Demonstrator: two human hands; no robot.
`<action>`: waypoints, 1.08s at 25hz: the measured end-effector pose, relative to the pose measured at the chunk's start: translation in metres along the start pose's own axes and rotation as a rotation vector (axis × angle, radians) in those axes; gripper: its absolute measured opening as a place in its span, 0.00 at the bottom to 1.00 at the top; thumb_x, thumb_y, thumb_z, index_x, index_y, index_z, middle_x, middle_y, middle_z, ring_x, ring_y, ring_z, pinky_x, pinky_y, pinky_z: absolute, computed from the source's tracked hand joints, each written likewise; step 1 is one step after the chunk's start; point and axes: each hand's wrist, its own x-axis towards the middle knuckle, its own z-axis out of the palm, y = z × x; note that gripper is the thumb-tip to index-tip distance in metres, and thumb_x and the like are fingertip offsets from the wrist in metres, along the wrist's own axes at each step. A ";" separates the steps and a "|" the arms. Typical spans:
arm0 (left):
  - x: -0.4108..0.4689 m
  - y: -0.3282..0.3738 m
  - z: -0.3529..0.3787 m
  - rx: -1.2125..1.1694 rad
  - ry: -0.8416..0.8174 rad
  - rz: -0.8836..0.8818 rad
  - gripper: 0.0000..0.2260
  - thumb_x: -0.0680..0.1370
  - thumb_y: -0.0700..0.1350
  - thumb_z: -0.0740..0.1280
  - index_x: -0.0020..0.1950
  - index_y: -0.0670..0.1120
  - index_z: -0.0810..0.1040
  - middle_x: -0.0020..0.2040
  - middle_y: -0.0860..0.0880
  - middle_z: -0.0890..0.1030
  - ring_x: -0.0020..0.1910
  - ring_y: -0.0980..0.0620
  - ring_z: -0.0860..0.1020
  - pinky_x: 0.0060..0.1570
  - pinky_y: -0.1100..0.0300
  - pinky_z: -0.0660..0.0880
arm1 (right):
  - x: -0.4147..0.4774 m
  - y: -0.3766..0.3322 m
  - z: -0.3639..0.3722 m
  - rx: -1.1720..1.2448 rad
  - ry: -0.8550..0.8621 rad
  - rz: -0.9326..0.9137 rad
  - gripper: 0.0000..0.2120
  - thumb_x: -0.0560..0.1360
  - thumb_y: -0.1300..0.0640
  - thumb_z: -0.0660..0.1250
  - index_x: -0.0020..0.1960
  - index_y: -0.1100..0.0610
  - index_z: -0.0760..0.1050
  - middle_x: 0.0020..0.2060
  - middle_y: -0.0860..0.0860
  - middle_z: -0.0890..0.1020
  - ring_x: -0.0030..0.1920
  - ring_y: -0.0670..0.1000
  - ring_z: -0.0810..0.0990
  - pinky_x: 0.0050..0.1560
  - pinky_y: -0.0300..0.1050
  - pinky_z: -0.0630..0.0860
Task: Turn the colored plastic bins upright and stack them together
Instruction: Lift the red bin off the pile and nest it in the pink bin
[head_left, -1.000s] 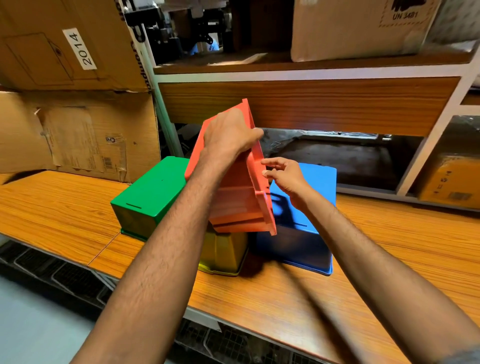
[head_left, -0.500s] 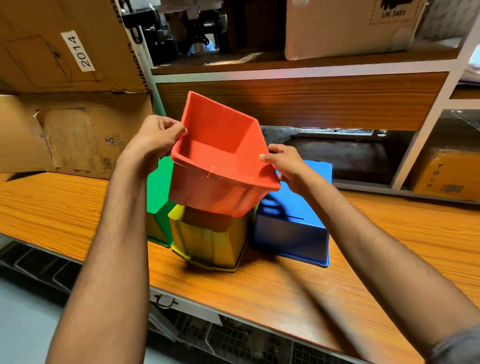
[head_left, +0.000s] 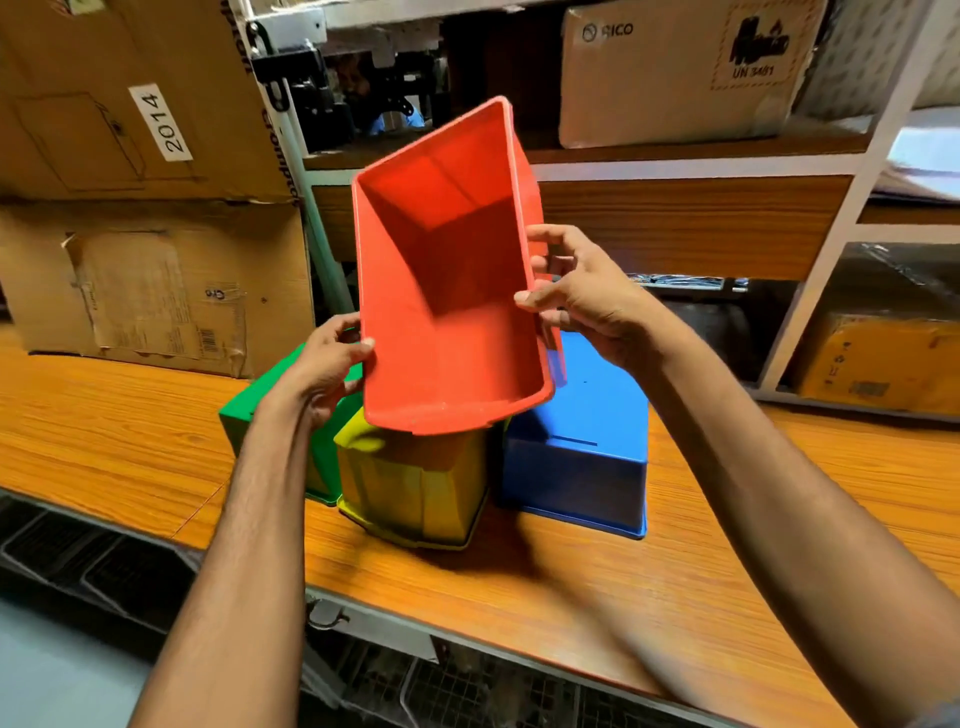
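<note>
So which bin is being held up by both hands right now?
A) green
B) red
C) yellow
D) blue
B: the left hand and the right hand grip the red bin by its side rims, with its open side facing the camera.

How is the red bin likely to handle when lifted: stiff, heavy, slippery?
Probably stiff: the red bin shows straight walls though the left hand and right hand grip only its side rims. Likely light for its size: it is empty and held up by fingers alone. Its smooth plastic may be slightly slippery.
</note>
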 end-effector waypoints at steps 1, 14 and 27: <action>0.000 -0.003 0.005 -0.022 0.006 -0.009 0.18 0.84 0.33 0.60 0.68 0.51 0.73 0.50 0.52 0.80 0.46 0.56 0.77 0.52 0.52 0.73 | -0.008 -0.001 0.001 -0.047 -0.007 -0.026 0.34 0.73 0.76 0.68 0.72 0.50 0.69 0.53 0.48 0.76 0.45 0.44 0.78 0.41 0.38 0.78; -0.018 0.031 0.046 -0.205 -0.313 0.054 0.14 0.83 0.40 0.65 0.67 0.50 0.80 0.51 0.52 0.82 0.38 0.61 0.78 0.32 0.68 0.72 | -0.083 -0.025 -0.069 0.130 0.119 0.026 0.29 0.73 0.73 0.69 0.71 0.54 0.76 0.68 0.58 0.80 0.64 0.53 0.82 0.65 0.53 0.78; -0.100 0.069 0.203 -0.139 -0.690 0.038 0.07 0.83 0.40 0.63 0.58 0.43 0.80 0.35 0.52 0.81 0.24 0.62 0.76 0.25 0.71 0.71 | -0.252 -0.017 -0.190 0.382 0.292 0.210 0.25 0.76 0.66 0.66 0.74 0.58 0.74 0.64 0.56 0.81 0.50 0.46 0.80 0.69 0.45 0.74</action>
